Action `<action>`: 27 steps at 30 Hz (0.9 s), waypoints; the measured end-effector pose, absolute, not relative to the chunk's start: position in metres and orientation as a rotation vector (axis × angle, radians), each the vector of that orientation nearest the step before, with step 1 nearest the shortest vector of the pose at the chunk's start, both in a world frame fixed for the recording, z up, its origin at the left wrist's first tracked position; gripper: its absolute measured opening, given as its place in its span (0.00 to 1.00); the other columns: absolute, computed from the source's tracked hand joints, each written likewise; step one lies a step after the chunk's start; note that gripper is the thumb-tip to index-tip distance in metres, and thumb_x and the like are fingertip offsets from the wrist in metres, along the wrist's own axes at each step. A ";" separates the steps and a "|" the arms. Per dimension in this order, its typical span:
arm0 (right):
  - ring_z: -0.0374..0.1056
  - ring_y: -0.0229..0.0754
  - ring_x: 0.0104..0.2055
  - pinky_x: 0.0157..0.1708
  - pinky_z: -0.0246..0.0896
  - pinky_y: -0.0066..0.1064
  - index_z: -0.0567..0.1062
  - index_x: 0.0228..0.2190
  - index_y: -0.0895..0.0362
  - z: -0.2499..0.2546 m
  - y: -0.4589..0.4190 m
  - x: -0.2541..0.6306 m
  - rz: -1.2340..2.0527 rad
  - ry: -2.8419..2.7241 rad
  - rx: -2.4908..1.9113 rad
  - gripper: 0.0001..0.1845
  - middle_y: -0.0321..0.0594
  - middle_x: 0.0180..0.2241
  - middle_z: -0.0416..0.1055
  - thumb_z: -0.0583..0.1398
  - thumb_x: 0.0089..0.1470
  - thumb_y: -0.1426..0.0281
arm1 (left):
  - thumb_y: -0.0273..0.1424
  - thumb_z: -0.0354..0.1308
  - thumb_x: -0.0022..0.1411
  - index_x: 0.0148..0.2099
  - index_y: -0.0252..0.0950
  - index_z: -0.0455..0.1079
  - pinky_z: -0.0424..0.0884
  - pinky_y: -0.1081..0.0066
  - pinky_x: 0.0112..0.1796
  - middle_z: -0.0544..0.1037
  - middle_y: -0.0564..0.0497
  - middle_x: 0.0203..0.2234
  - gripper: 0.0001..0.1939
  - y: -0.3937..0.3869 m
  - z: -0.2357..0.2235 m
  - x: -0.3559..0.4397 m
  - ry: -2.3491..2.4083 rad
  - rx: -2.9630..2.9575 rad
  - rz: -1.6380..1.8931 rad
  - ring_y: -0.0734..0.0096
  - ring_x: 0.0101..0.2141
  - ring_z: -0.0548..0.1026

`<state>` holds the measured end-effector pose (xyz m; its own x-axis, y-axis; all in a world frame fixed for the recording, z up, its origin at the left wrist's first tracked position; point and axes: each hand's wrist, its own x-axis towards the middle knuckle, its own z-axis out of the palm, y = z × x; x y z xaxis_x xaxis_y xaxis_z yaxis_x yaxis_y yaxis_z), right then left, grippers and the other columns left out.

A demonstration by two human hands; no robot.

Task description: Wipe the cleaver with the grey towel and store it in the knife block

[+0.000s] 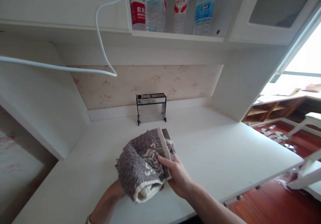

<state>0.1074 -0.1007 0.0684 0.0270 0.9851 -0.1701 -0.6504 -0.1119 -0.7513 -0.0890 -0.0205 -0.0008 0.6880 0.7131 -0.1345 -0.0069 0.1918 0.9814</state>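
A grey and cream patterned towel (140,165) is folded into a thick bundle above the white desk (220,157). My right hand (177,175) grips its right side, thumb on top and fingers curled beneath. My left hand (116,192) is under the towel's left side, mostly hidden by the cloth; only its heel and wrist show. A small dark edge pokes out behind the towel's top right corner; I cannot make out what it is.
A clear acrylic holder with a dark frame (151,108) stands at the back of the desk against the wall. Several water bottles (154,6) stand on the shelf above. A white cable (100,43) hangs across the upper left. The desk's edge drops to a red wooden floor (271,200) on the right.
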 end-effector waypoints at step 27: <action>0.72 0.44 0.30 0.30 0.67 0.33 0.76 0.37 0.55 0.037 -0.110 0.354 0.181 -1.192 -1.851 0.21 0.42 0.30 0.75 0.59 0.49 0.53 | 0.42 0.63 0.53 0.34 0.35 0.73 0.47 0.77 0.20 0.56 0.59 0.17 0.15 -0.012 0.040 -0.054 1.183 1.178 0.958 0.80 0.19 0.52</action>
